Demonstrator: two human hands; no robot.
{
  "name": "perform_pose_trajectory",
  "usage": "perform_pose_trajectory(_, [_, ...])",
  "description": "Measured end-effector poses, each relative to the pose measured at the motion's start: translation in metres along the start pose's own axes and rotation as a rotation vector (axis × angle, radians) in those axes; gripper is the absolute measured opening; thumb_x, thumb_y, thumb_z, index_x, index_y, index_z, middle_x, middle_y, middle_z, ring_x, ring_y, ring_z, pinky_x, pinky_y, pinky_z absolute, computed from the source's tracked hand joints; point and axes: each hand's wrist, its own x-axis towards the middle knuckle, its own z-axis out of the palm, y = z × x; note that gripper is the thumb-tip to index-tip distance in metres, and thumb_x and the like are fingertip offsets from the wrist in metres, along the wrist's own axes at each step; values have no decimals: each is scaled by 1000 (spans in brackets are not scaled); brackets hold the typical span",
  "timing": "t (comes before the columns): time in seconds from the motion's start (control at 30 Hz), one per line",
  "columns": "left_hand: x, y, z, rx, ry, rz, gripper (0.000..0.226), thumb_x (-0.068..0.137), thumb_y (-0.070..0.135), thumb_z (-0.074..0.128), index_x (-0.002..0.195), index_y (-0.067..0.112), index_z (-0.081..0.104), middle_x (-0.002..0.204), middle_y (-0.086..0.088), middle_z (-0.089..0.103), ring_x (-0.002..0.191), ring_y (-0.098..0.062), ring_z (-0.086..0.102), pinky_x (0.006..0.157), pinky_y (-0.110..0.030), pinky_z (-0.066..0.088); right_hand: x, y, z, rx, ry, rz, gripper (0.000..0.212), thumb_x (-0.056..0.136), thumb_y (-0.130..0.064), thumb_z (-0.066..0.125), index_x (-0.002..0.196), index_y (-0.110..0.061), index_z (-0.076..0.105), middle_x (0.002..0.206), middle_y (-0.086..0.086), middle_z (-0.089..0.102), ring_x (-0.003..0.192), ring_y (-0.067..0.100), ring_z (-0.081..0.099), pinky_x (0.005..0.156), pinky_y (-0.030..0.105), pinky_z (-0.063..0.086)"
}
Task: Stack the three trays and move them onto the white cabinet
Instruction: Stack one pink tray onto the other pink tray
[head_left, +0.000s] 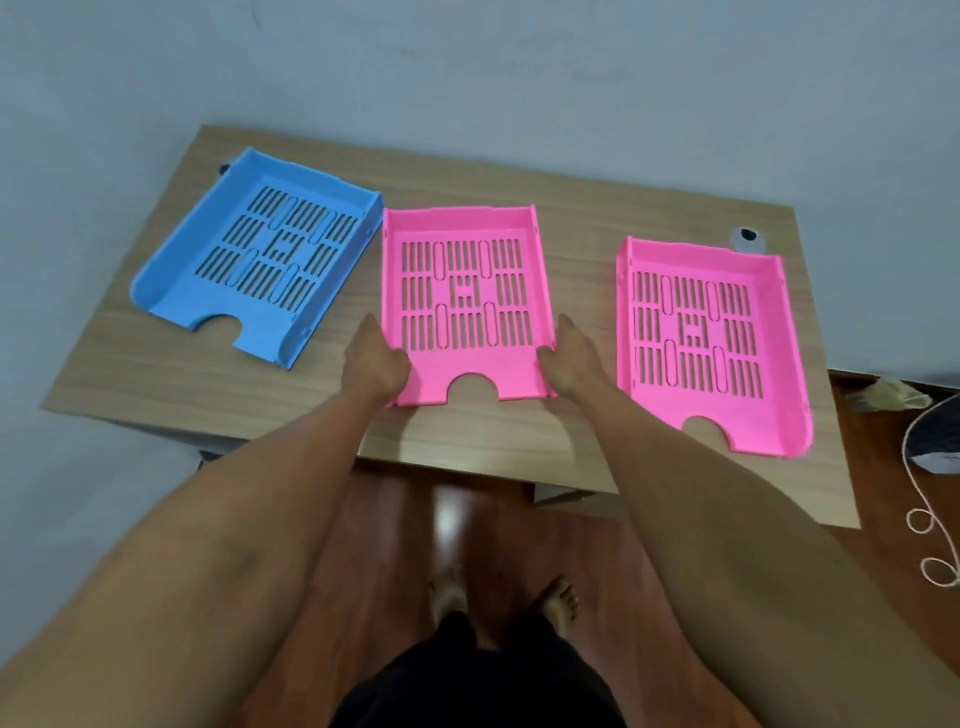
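Observation:
Three slotted plastic trays lie side by side on a wooden table (208, 384). A blue tray (208, 291) sits at the left, turned at an angle. The middle pink tray (431, 374) lies straight in front of me. My left hand (374, 361) grips its left wall near the front corner, thumb inside the tray. My right hand (569, 358) holds the right wall in the same way. A second pink tray (779, 415) rests at the right, apart from both hands. No white cabinet is in view.
A grey wall runs behind the table. A small round cable hole (748, 239) sits at the table's back right. On the wooden floor at the right lie a coiled white cord (930, 530) and some clutter. My bare feet stand below the table's front edge.

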Motion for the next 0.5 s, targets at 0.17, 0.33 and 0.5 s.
perform_pose_trajectory(0.17, [5, -19, 5, -16, -93, -43, 47, 87, -8, 42, 129, 7, 53, 124, -17, 67, 113, -38, 64, 92, -42, 55, 3, 10, 15, 4, 39, 95, 46, 96, 15, 41, 136, -5, 51, 123, 15, 67, 104, 33, 66, 96, 37, 57])
perform_pose_trajectory(0.33, [7, -17, 4, -95, -71, -48, 46, 89, -5, 45, 128, 13, 62, 123, -11, 70, 111, -31, 65, 88, -36, 52, -1, 9, 14, 96, 72, 104, 51, 96, 17, 40, 139, -5, 56, 131, 18, 69, 109, 31, 67, 99, 38, 55])
perform_pose_trajectory(0.5, [0, 4, -7, -117, -72, 11, 43, 92, -8, 44, 124, 13, 63, 125, -10, 69, 109, -27, 64, 87, -32, 49, -19, 1, -5, 167, 106, 90, 56, 97, 18, 39, 147, -5, 50, 137, 16, 65, 109, 30, 66, 102, 44, 57])
